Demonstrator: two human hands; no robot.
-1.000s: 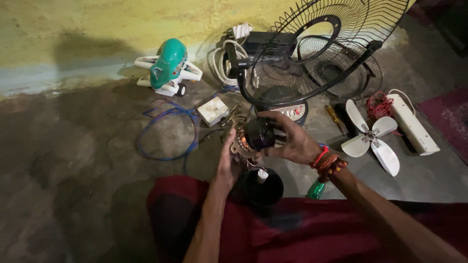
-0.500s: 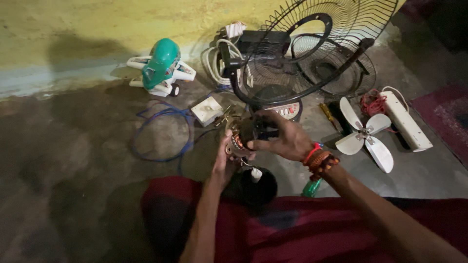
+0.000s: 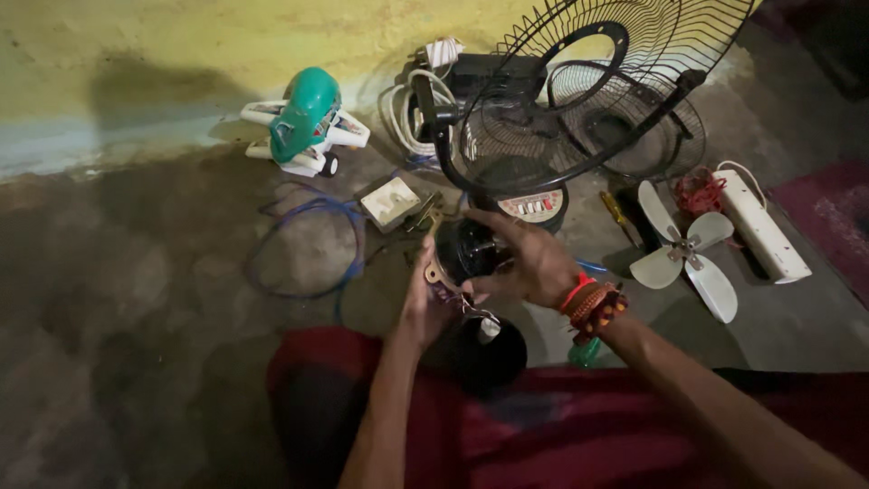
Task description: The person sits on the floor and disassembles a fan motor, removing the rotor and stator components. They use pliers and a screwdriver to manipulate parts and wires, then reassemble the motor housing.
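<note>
Down on the concrete floor [image 3: 136, 299], both hands meet over the person's lap. The right hand [image 3: 534, 267] is curled over a dark round motor [image 3: 466, 249], and the left hand [image 3: 424, 303] cups it from below, fingers closed against its underside. A black cap [image 3: 493, 353] sits just beneath, part hidden by the wrists. Room is tight ahead: a wire fan guard [image 3: 588, 91] leans close over the motor, with a white fan blade [image 3: 683, 258] and a power strip [image 3: 760, 222] to the right. Leftward the floor lies open past a blue cable loop [image 3: 303, 249]. The motor's near face is too dark to read.
</note>
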